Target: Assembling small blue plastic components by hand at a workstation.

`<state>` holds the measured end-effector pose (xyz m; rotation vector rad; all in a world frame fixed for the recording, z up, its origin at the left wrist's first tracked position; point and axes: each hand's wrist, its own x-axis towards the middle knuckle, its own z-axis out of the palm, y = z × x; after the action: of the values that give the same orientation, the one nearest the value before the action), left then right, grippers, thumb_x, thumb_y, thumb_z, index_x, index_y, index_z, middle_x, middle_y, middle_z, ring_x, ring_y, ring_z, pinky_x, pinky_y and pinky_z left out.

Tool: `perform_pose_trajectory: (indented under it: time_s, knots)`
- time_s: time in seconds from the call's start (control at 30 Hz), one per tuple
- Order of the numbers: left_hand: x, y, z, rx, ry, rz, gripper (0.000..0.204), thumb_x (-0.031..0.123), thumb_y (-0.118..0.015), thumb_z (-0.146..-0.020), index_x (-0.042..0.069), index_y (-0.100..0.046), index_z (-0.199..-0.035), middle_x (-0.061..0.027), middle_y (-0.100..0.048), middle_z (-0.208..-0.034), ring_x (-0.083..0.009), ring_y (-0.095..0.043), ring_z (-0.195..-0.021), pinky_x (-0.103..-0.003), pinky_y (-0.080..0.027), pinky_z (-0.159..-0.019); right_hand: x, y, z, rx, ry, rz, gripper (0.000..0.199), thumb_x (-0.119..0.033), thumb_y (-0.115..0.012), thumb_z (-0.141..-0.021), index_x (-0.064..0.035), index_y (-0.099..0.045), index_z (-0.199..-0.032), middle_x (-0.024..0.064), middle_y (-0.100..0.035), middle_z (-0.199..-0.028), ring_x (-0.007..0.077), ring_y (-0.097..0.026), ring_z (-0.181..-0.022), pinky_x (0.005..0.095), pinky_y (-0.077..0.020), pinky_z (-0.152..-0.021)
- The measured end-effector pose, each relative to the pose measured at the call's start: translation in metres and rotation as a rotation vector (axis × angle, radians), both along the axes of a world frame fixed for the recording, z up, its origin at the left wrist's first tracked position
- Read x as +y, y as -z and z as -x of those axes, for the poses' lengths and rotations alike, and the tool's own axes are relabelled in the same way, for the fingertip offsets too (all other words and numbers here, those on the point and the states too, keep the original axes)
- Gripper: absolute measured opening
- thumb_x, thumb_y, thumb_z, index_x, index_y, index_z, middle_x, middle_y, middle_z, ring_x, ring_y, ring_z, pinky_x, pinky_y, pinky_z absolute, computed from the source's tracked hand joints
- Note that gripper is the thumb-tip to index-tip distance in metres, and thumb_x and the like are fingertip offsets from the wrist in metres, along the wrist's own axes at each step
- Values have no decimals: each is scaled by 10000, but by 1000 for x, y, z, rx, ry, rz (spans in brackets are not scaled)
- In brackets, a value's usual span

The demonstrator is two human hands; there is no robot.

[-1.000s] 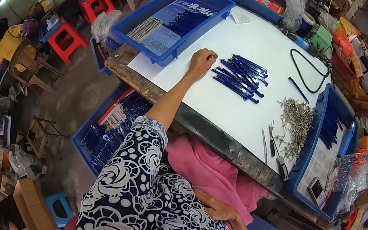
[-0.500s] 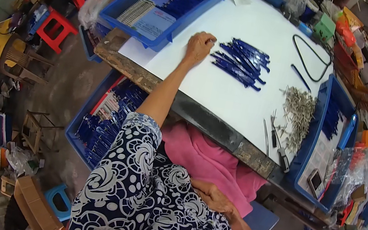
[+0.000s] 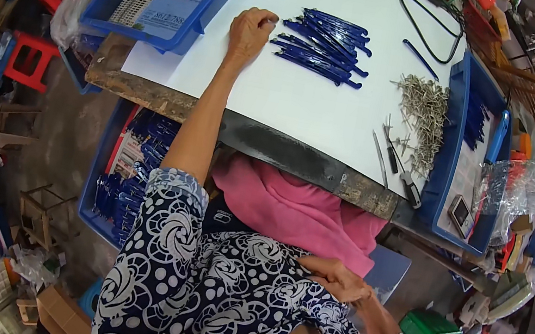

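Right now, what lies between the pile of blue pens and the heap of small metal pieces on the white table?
In the head view, only bare white table separates the blue pens from the metal pieces.

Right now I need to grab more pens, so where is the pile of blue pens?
In the head view, the blue pens lie on the white tabletop, just right of the left hand.

A heap of small metal pins point(image 3: 424, 109) lay right of the white board point(image 3: 293, 100). Beyond the heap stood a blue tray point(image 3: 448, 177). A black cord loop point(image 3: 424, 30) lay above the heap.
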<state>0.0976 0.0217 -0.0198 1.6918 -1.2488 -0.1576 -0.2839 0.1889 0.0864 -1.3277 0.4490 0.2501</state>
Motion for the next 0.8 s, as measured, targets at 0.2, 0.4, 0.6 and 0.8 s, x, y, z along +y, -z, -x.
perform_pose_trajectory:
  time_s: [0.2, 0.4, 0.6, 0.8]
  knots:
    - [2, -8, 11, 35, -21, 4, 201, 82, -555, -805, 34, -648, -977, -68, -638, -909, -141, -581, -798, -241, -451, -739, -23, 5, -28, -67, -61, 551, 336, -166, -530, -864, -5, -503, -1158, 168, -559, -1036, 321, -538, -968, 373, -431, -853]
    - [7, -6, 6, 97, 37, 50, 265, 107, -522, -834, 18, -618, -1065, -99, -636, -1000, -163, -590, -916, -247, -443, -808, -92, 11, -78, -82, 409, 962, 287, -92, -524, -837, -1, -519, -1109, 129, -537, -951, 238, -544, -858, 319, -443, -742]
    - [6, -19, 6, 40, 58, 59, 268, 83, -530, -818, 55, -622, -1068, -118, -639, -980, -198, -599, -901, -280, -458, -801, -186, 48, -108, 38, 637, 1353, 304, -32, -475, -796, 27, -504, -1093, 225, -489, -925, 330, -519, -827, 378, -432, -723]
    - [1, -10, 8, 10, 48, 76, 285, 45, -541, -763, 47, -629, -1033, -138, -645, -942, -244, -609, -861, -305, -472, -783, -220, 82, -123, 181, 776, 1423, 321, -76, -456, -800, 48, -502, -1092, 262, -477, -962, 394, -503, -872, 416, -406, -811]
